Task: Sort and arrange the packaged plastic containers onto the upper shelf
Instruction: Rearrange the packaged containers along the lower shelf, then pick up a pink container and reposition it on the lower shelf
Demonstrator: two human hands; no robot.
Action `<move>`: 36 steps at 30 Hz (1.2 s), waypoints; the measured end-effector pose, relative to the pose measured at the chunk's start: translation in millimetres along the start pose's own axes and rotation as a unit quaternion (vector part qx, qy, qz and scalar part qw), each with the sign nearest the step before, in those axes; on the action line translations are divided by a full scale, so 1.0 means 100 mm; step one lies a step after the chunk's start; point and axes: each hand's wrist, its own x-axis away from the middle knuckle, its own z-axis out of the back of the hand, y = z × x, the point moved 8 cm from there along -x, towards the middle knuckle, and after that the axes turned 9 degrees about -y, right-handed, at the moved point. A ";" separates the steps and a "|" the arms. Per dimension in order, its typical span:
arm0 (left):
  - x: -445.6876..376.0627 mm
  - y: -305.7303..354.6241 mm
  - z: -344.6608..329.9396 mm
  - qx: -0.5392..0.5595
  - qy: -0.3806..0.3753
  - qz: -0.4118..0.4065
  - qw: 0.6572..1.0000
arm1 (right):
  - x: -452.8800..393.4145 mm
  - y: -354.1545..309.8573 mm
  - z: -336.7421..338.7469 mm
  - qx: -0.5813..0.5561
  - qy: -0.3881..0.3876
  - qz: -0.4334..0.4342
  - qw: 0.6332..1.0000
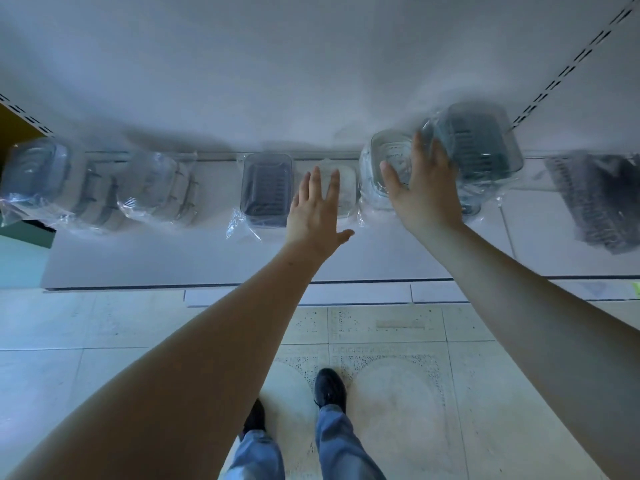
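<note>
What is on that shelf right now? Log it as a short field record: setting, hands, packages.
setting: white shelf against a white back panel, tiled floor below
left hand: open, fingers straight, over the small pale container
right hand: fingers spread between the clear wrapped container and the dark wrapped container; grip unclear, blurred
other packages: dark basket container at centre, two wrapped stacks at left, dark stack at right
</note>
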 end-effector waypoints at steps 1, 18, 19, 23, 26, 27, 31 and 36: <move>0.14 0.01 0.09 0.024 0.016 0.002 1.000 | 0.10 -0.08 0.06 0.002 0.008 0.011 1.000; 2.54 0.47 2.14 0.227 0.244 -0.154 0.930 | 2.52 -2.01 2.37 -0.009 0.300 0.307 0.903; 2.62 0.51 2.25 0.231 0.253 -0.163 0.925 | 2.58 -2.04 2.55 -0.008 0.321 0.298 0.899; 2.86 0.87 2.66 0.229 0.268 -0.232 0.906 | 2.75 -2.08 3.23 0.002 0.401 0.263 0.878; 2.98 1.16 2.98 0.244 0.288 -0.272 0.885 | 2.77 -1.93 3.64 -0.006 0.425 0.211 0.880; 3.01 1.26 3.09 0.247 0.298 -0.283 0.878 | 2.75 -1.84 3.76 -0.015 0.430 0.192 0.882; 2.99 1.58 3.42 0.237 0.342 -0.302 0.858 | 2.60 -1.33 4.13 -0.047 0.432 0.124 0.892; 2.63 1.99 3.66 0.230 0.376 -0.285 0.851 | 2.06 -0.41 4.30 -0.132 0.342 0.004 0.930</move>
